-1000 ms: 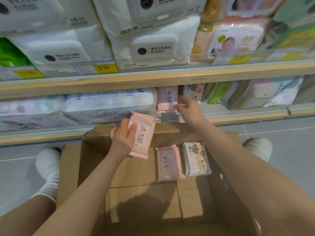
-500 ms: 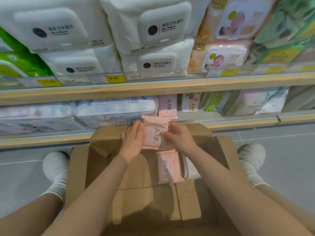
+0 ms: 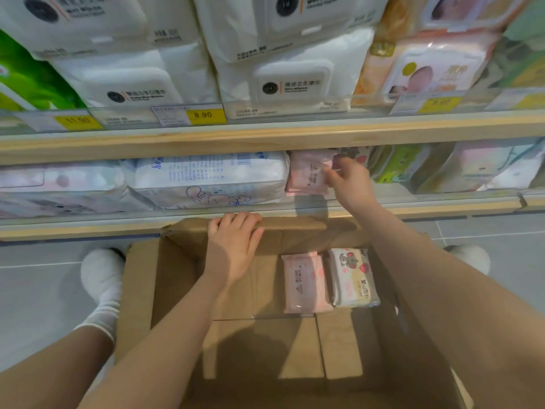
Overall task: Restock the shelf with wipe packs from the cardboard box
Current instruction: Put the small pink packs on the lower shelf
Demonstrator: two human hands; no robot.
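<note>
An open cardboard box (image 3: 177, 290) stands on the floor below the shelf. Inside it lie a pink wipe pack (image 3: 305, 283) and, to its right, a white pack with a cartoon print (image 3: 354, 278). My left hand (image 3: 236, 246) grips the box's far flap. My right hand (image 3: 348, 181) reaches into the lower shelf (image 3: 442, 206) and holds a pink wipe pack (image 3: 306, 172) upright, next to a large white pack (image 3: 212, 178).
The upper shelf (image 3: 265, 137) carries large white, green and orange wipe packs with yellow price tags (image 3: 203, 115). Green and pale packs (image 3: 395, 163) stand to the right on the lower shelf. My feet in white socks (image 3: 100, 276) flank the box on the grey tiled floor.
The pink pack passed from my left hand to my right, which carried it up into the lower shelf. My left hand dropped onto the box's far flap.
</note>
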